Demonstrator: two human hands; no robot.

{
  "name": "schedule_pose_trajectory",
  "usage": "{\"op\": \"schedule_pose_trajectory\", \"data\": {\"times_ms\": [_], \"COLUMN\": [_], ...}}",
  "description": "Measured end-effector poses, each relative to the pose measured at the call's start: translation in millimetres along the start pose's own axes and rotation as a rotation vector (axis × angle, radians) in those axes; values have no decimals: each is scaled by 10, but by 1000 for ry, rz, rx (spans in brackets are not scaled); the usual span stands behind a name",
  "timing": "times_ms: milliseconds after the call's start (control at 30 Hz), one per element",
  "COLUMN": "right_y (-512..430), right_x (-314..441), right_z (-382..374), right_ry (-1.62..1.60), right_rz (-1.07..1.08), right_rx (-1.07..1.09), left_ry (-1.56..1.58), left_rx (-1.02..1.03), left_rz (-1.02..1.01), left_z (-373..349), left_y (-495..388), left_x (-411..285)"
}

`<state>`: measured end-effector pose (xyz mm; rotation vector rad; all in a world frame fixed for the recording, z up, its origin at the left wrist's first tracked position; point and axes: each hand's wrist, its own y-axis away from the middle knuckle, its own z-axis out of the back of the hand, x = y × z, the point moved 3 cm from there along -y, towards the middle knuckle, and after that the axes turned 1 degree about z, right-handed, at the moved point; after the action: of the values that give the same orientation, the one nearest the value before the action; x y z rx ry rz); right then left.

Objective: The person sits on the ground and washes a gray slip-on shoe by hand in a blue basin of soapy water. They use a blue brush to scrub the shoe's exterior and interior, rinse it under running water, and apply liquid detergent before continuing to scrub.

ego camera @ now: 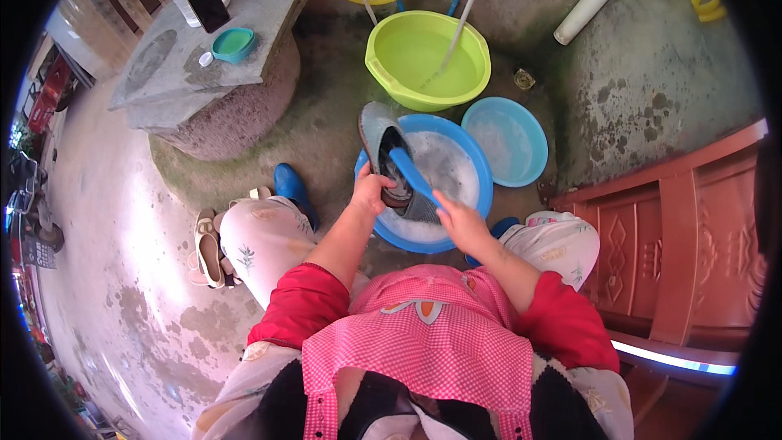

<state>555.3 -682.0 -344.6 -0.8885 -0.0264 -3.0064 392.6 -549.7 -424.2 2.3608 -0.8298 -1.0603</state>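
Observation:
My left hand [371, 191] grips the heel end of a grey slipper [377, 125], tilted over the left side of a blue basin [484, 162]. In my right hand [462, 222] is the handle of a blue brush [412, 174]; its head reaches into the slipper's opening, and the bristles are hidden. A second grey fabric shoe or slipper [421, 209] lies partly in the basin's soapy water, below the first. Suds cover much of the water.
Beyond the basin stands a lime-green basin [427, 101] with water and a pale hose [467, 9] in it. A light-blue basin [537, 140] sits to its right. At left are a stone table [244, 73] with a phone [208, 6], and sandals [209, 250]. Red wooden panelling [672, 244] stands right.

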Motion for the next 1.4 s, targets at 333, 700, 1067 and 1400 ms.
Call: {"op": "schedule_pose_trajectory", "data": {"times_ms": [333,700,1067,1400], "right_y": [138,25,-512,-54], "right_x": [175,149,185,240], "right_z": [55,26,639,63], "right_ry": [20,-269,-208,-189], "right_rz": [42,103,-41,-122], "right_rx": [76,69,-174,-183], "left_ry": [44,43,-308,-564], "left_rx": [-3,-80,-16,-112], "left_rz": [19,-66,-139,-191], "left_z": [-8,154,-201,-156], "left_y": [-3,-42,294,270], "left_x": [-82,-198,-32,-33]}}
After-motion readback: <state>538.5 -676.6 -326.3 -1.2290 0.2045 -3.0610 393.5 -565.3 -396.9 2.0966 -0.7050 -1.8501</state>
